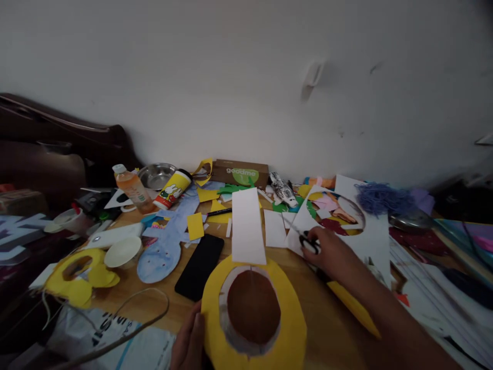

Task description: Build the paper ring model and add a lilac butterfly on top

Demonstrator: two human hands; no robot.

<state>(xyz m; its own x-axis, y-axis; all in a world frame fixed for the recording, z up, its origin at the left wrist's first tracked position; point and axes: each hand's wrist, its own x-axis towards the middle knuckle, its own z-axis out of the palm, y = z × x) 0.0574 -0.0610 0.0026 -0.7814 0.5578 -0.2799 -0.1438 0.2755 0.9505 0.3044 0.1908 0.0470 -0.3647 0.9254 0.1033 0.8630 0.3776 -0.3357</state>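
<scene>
At the bottom centre my left hand (188,341) grips the left edge of a yellow paper ring (290,313) with a round hole in it. A white paper rectangle (247,226) stands up from the ring's far edge; whether it is joined there I cannot tell. To the right, my right hand (327,252) is closed on scissors (310,244) with black handles, their blades toward the far left over white paper. Just beyond them lies a large white sheet (372,246) with an oval cut out. A black phone (200,266) lies left of the ring.
A tilted drink bottle (133,187), a yellow cup (173,189) with rabbits and a brown box (241,172) stand toward the wall. Yellow cutouts (82,277), a white bowl (123,252) and a blue paper figure (158,259) lie left. Purple yarn (385,198) is at right.
</scene>
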